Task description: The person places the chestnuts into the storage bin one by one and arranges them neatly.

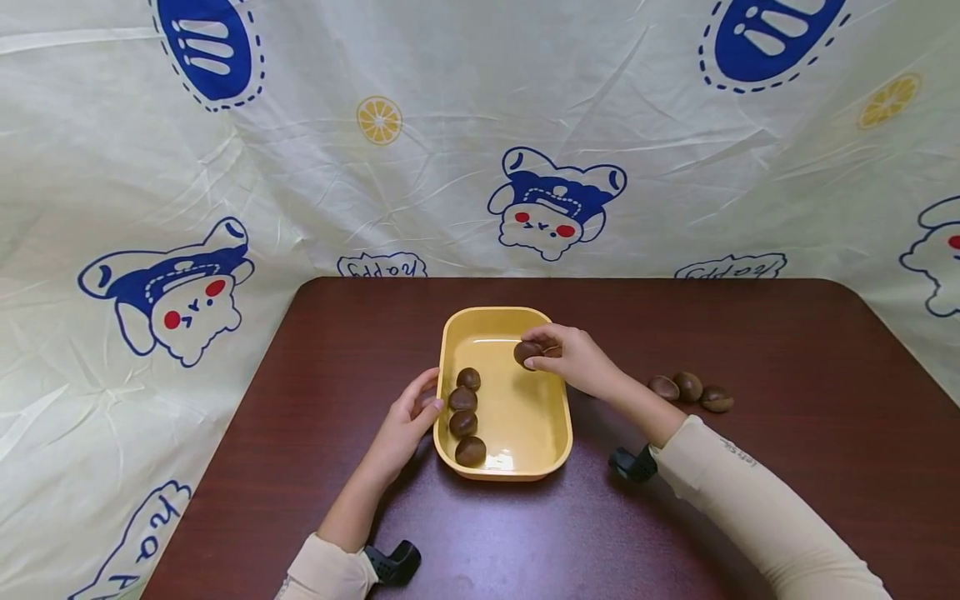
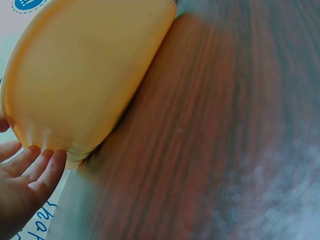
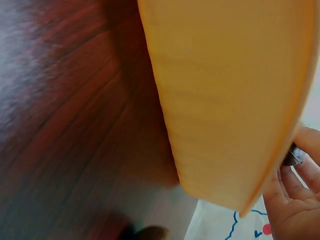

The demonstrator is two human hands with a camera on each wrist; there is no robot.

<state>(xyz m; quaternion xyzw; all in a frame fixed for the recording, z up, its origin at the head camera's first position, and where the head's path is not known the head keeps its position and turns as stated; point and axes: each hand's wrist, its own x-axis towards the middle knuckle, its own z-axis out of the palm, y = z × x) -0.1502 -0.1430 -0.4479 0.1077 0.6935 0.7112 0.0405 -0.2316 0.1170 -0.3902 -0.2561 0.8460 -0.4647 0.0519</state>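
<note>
A yellow rectangular tray (image 1: 525,425) with rounded corners rests on the table. Several brown chestnuts (image 1: 463,399) form a column along its left inner side. My left hand (image 1: 401,429) holds the tray's left edge, thumb at the rim; in the left wrist view its fingers (image 2: 47,167) lie against the outer wall. Over the tray's upper right part, my right hand (image 1: 573,357) pinches one chestnut (image 1: 527,354) between thumb and fingers. That chestnut (image 3: 294,156) shows only partly past the rim in the right wrist view.
Three more chestnuts (image 1: 687,387) lie together on the dark wooden table (image 1: 345,333), right of the tray and just beyond the right forearm. Behind the table hangs a pale printed cloth (image 1: 442,183). A black wrist device (image 1: 633,464) sits at each sleeve.
</note>
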